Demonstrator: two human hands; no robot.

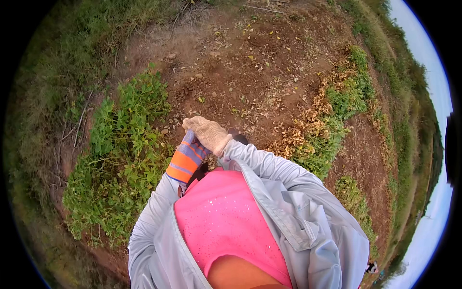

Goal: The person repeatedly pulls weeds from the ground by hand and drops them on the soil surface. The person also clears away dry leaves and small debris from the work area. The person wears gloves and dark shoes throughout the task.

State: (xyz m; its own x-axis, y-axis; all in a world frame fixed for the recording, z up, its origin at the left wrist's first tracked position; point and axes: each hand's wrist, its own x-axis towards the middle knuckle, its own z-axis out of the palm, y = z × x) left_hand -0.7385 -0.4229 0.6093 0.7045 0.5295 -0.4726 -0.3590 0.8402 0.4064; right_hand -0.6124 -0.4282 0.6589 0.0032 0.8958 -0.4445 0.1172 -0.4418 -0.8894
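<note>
In front of my pink top, my two gloved hands meet. My left hand (187, 157) wears an orange and purple striped knit glove, and its fingers touch the underside and tip of the other glove. Over it lies my right hand (208, 133) in a beige knit glove, bent at the wrist, with its fingertips pointing left. The overlap hides most of the fingers, so I cannot tell whether either hand grips anything. Leafy green peanut plants (130, 144) grow just left of my hands. Bare brown soil (231, 86) with scattered dry leaves lies beyond them.
To the right runs a row of pulled peanut plants (335, 123) with clusters of pale pods (306, 130). Another heap of plants (355, 202) lies nearer on that side. Tall grass (54, 83) and dry sticks (83, 117) border the left.
</note>
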